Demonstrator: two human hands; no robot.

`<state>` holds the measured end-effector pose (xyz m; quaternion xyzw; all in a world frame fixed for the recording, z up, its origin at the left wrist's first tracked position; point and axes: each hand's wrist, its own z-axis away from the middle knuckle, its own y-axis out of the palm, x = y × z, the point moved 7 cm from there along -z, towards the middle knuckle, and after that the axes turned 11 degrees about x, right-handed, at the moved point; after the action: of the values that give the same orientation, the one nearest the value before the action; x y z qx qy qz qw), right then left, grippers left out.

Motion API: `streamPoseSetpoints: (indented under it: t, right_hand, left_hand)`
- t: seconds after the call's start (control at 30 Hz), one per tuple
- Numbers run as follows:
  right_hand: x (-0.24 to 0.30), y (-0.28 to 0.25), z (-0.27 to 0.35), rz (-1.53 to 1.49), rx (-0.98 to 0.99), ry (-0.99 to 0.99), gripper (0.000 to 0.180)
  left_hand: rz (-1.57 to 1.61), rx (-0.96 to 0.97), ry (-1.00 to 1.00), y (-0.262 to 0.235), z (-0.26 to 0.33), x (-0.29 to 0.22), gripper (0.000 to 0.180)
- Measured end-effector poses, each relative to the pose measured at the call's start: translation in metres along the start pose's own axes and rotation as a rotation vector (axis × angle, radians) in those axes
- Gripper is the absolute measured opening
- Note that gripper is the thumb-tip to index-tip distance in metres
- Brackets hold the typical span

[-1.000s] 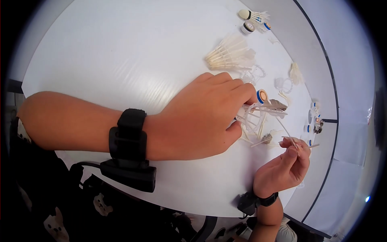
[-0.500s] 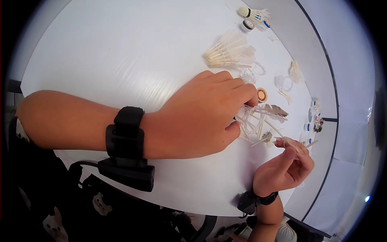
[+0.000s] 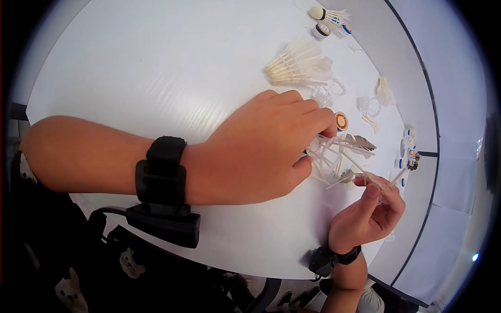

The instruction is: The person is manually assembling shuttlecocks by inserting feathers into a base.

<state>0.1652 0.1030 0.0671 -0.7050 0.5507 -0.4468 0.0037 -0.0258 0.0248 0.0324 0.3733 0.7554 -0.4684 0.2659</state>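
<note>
My left hand is closed, palm down, around the cork end of a battered shuttlecock. The cork is mostly hidden under the fingers. From it bare white quills and loose white threads stick out to the right, along with a grey-brown feather. My right hand is closed in a pinch at the right, with thumb and fingertips on a pale quill that slants up to the right. Whether this quill is still joined to the shuttlecock I cannot tell.
A cone of white feathers lies beyond my left hand, near a round cork base. A whole shuttlecock lies at the far edge. Clear plastic rings, a white feather bundle and several blue-banded bases line the right side, near a raised panel.
My right hand has shifted slightly left and up, and the quill in its fingers now points more steeply upward. My left hand has stayed almost still.
</note>
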Motion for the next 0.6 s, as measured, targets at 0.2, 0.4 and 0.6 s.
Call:
streamPoseSetpoints:
  t: [0.2,0.4,0.6]
  right_hand:
    - [-0.0049,0.0003,-0.001,-0.058,-0.042,0.043,0.017]
    - [-0.0086,0.0003,-0.0017,-0.099,-0.071,0.119,0.014]
    - [-0.0093,0.002,0.0005,-0.122,-0.078,0.141,0.019]
  left_hand:
    - [0.025,0.015,0.002,0.0009,-0.0021,0.002,0.034]
    - [0.04,0.048,-0.013,0.0018,-0.0016,0.002,0.034]
    - [0.055,0.056,-0.027,0.0031,-0.0001,0.0025,0.033]
